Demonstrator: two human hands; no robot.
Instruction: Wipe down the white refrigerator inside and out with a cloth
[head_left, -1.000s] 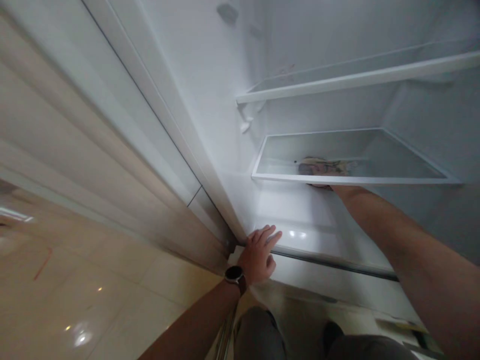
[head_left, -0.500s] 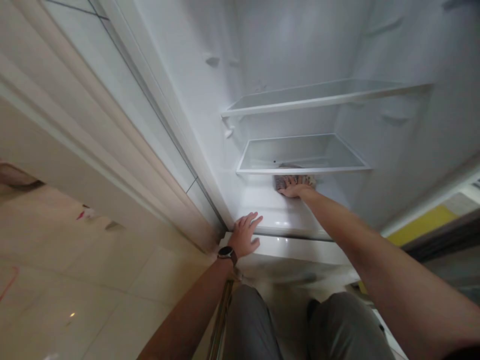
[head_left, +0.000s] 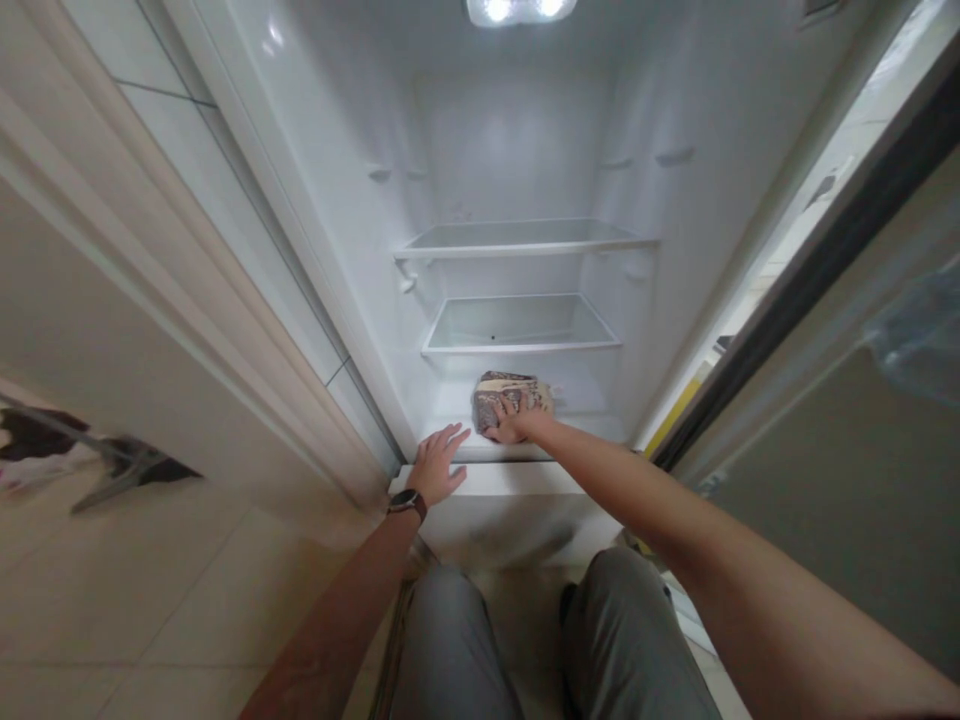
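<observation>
An open fridge stands in front of me with white walls and two glass shelves [head_left: 520, 347]. My right hand [head_left: 512, 421] reaches into the bottom compartment and presses on a patterned grey-brown cloth [head_left: 501, 392] that lies on the fridge floor under the lower shelf. Its fingers curl over the cloth's near edge. My left hand [head_left: 440, 463], with a dark watch on the wrist, lies flat with fingers spread on the front left edge of the fridge floor [head_left: 570, 405]. Nothing is in that hand.
The fridge light [head_left: 520, 8] is on at the top. The upper glass shelf [head_left: 525, 238] holds nothing. The open fridge door [head_left: 840, 330] stands at the right. A cabinet panel [head_left: 187, 300] runs along the left. My knees [head_left: 540, 640] are below, on a pale tiled floor.
My right hand has drawn the cloth from far back under the lower shelf toward the front. The view has pulled back and swung up. My left hand has stayed on the front edge.
</observation>
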